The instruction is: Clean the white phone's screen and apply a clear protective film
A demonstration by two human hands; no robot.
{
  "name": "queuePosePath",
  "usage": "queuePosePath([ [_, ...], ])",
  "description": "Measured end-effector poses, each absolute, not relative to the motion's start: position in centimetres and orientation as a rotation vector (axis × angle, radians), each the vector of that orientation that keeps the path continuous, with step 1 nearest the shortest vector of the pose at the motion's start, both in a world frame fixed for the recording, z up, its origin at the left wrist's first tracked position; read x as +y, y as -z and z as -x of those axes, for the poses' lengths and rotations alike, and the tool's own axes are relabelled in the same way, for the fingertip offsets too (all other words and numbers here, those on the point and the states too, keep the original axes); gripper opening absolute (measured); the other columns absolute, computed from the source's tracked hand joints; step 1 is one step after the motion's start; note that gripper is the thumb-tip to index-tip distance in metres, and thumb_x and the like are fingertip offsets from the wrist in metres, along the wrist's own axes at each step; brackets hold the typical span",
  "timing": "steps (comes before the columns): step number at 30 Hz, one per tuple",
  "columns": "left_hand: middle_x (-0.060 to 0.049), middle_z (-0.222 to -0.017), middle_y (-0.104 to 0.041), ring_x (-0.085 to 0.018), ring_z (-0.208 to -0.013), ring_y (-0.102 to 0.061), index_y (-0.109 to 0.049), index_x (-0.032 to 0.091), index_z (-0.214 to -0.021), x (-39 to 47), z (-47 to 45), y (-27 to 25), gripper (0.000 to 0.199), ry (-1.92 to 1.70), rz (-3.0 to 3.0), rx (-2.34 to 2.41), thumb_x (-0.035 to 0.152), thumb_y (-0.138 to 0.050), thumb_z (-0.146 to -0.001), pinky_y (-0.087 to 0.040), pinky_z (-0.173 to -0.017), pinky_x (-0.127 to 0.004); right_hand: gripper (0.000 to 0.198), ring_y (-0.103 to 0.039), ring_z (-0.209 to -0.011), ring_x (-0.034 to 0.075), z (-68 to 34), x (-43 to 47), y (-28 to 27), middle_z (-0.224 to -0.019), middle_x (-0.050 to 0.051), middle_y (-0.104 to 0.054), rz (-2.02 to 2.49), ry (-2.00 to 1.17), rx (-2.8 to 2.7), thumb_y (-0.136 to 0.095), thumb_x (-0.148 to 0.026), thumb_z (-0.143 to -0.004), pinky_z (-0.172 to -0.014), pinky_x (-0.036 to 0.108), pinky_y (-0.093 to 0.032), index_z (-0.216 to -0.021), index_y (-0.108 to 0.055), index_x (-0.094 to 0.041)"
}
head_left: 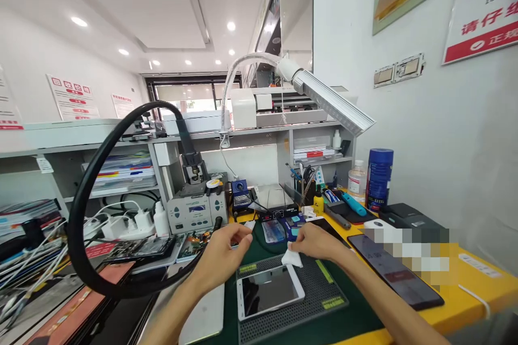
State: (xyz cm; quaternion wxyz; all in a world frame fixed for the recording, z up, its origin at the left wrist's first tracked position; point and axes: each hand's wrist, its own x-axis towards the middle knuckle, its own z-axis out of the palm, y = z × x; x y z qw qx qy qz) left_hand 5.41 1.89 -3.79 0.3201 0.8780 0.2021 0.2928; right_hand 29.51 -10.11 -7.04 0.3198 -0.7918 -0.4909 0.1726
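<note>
My right hand point(314, 240) pinches a crumpled white wipe point(292, 257) above the far right corner of a smartphone point(272, 292). The phone has a white frame and a dark, glossy screen, and it lies face up on a black perforated pad point(319, 288). To the left and behind the phone, my left hand point(224, 250) is raised with thumb and forefinger curled together. Whatever those fingers may hold is too small to make out. A small white piece point(250, 225) shows just beyond the left fingertips; whether they touch it is unclear.
A thick black hose point(76, 215) loops along the left from a grey soldering station point(198, 210). A white tablet-like slab point(206, 312) lies left of the pad. On the right are a dark phone point(394, 269) and a blue can point(379, 179). A lamp point(332, 99) hangs overhead.
</note>
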Motion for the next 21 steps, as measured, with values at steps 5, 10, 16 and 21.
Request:
queuePosePath([
  [5, -0.003, -0.091, -0.069, -0.020, -0.085, -0.062, -0.067, 0.020, -0.096, 4.0, -5.7, 6.6, 0.028, -0.679, -2.323, 0.597, 0.043, -0.050, -0.091, -0.044, -0.072, -0.030, 0.021, -0.058, -0.060, 0.010, -31.4, -9.9, 6.1, -0.077, -0.002, -0.062, 1.946, -0.713, -1.325, -0.063, -0.033, -0.094, -0.054, 0.023, -0.050, -0.087, -0.063, -0.014],
  [10, -0.002, -0.085, -0.068, -0.019, -0.080, -0.061, -0.067, 0.021, -0.096, 4.2, -4.6, 6.3, 0.027, -0.565, -2.334, 0.595, 0.041, -0.049, -0.092, -0.042, -0.068, -0.029, 0.023, -0.038, -0.040, 0.006, -33.1, -9.5, 6.1, -0.054, -0.007, -0.054, 1.706, -0.807, -1.189, -0.064, -0.038, -0.086, -0.040, 0.018, -0.032, -0.079, -0.053, -0.019],
  [16, -0.003, -0.094, -0.067, -0.018, -0.084, -0.061, -0.066, 0.020, -0.102, 2.8, -5.0, 6.2, 0.026, -0.594, -2.323, 0.533, 0.036, -0.048, -0.093, -0.043, -0.069, -0.028, 0.030, -0.044, -0.046, 0.008, -30.7, -8.9, 7.0, -0.057, -0.002, -0.060, 1.557, -0.926, -1.192, -0.074, -0.045, -0.076, -0.042, 0.020, -0.033, -0.083, -0.063, -0.017],
  [21, -0.004, -0.100, -0.066, -0.019, -0.092, -0.060, -0.066, 0.022, -0.104, 2.1, -5.1, 6.1, 0.025, -0.564, -2.328, 0.509, 0.036, -0.050, -0.092, -0.045, -0.073, -0.029, 0.033, -0.041, -0.045, 0.008, -29.5, -8.8, 6.8, -0.059, -0.002, -0.059, 1.552, -0.844, -1.163, -0.072, -0.049, -0.078, -0.043, 0.022, -0.030, -0.084, -0.067, -0.017],
])
